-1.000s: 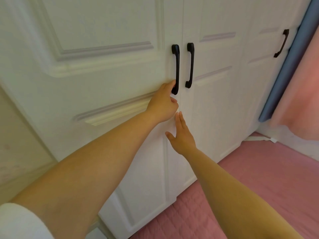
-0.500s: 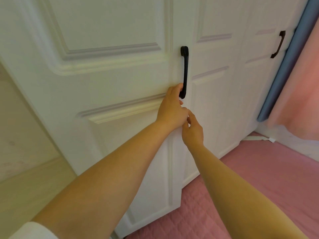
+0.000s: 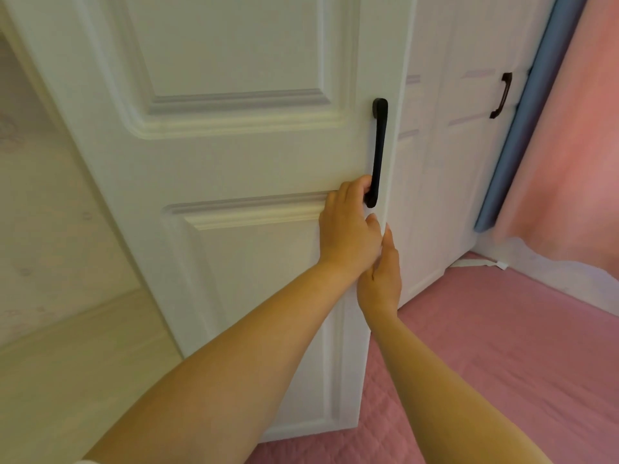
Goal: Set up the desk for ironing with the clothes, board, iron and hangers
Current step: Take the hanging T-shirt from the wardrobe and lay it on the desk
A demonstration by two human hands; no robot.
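Left hand [image 3: 348,229] curled round lower end of black handle [image 3: 379,152], right hand [image 3: 382,276] flat-fingered at wardrobe door [image 3: 234,195] edge, empty; best swung fully wide; clothes, iron, hangers unseen.

No text, label, brand, number or sign can be read anywhere in the head view; the white panelled wardrobe door [image 3: 234,162], its black handle [image 3: 379,152] and the pink bedcover [image 3: 502,346] beside the door all carry plain, unmarked surfaces.
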